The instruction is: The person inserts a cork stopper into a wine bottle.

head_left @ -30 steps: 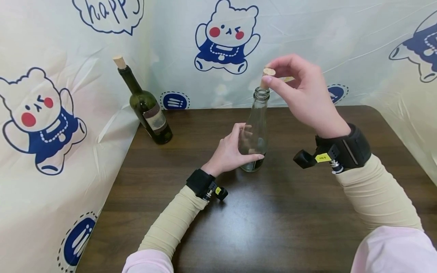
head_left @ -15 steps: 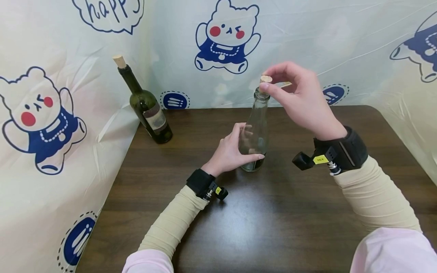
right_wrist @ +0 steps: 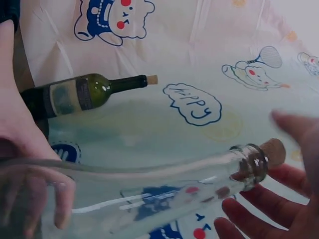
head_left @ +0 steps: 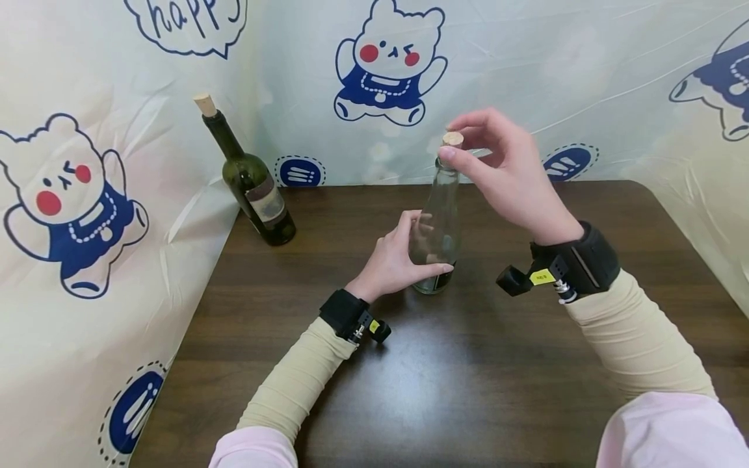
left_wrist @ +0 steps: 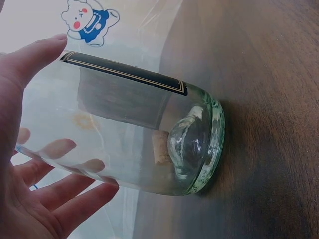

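A clear glass bottle (head_left: 435, 221) with a dark label stands upright on the table. My left hand (head_left: 389, 263) holds its lower body, with the thumb on the near side and the fingers behind. A cork (right_wrist: 275, 152) sits in the bottle's mouth, its upper part sticking out. Around that cork is my right hand (head_left: 509, 169), fingertips close to the neck. In the right wrist view, the blurred thumb (right_wrist: 294, 127) stands apart from the cork and the fingers are spread loosely. Through the glass near the base, the left wrist view shows another cork piece (left_wrist: 160, 147).
A green wine bottle (head_left: 254, 182) with a cork in its neck stands at the table's back left. The dark wooden table (head_left: 409, 403) meets a printed curtain (head_left: 503, 52) at the back and left.
My right hand has come down and slightly left, bringing the cork from above the bottle into its mouth. In the right wrist view the thumb is now off the cork. The left hand stays put.
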Motion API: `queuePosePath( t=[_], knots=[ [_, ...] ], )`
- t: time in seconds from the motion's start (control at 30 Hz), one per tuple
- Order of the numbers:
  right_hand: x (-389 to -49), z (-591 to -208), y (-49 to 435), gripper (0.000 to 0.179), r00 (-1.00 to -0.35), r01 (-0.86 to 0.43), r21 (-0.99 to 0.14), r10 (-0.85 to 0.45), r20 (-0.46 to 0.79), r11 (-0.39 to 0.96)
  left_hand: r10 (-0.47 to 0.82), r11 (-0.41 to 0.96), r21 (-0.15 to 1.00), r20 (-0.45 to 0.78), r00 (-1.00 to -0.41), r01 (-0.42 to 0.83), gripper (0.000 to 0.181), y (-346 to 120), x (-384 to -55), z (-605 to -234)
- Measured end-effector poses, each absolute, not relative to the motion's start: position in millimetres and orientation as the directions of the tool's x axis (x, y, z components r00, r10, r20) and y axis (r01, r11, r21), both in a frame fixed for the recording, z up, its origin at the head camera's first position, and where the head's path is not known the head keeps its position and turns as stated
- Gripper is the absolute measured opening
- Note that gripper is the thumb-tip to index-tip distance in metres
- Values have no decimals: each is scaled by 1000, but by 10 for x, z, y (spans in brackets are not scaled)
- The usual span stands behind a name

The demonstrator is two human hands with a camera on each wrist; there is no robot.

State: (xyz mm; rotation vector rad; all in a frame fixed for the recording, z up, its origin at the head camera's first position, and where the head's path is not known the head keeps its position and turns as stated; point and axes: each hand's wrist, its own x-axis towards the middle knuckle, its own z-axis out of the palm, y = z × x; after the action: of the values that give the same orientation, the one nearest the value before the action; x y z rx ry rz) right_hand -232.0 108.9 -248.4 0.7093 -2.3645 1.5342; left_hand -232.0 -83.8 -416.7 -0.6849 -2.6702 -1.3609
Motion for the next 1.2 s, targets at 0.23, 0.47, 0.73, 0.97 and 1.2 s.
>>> queuePosePath(
  t=[0.23, 0.47, 0.73, 0.97, 1.2],
  knots=[
    [-2422, -2554, 1018, 60, -888, -243, -968, -416, 194, 67, 348, 523, 750, 246, -905, 405, 95, -832, -2314, -4175],
    [-2523, -2612, 967, 60, -870, -136, -987, -467, 159, -83, 344, 534, 743, 245, -906, 404, 96, -823, -2316, -4173],
    [-2553, -2663, 923, 59, -861, -116, -988, -485, 153, -104, 346, 536, 735, 258, -902, 415, 96, -828, -2318, -4169],
    [-2552, -2709, 885, 61, -858, -73, -983, -491, 148, -168, 352, 534, 737, 252, -902, 414, 95, -831, -2315, -4169],
    [-2535, -2733, 849, 58, -863, -82, -975, -474, 173, -207, 350, 537, 731, 261, -900, 421, 94, -822, -2315, -4174]
  ],
)
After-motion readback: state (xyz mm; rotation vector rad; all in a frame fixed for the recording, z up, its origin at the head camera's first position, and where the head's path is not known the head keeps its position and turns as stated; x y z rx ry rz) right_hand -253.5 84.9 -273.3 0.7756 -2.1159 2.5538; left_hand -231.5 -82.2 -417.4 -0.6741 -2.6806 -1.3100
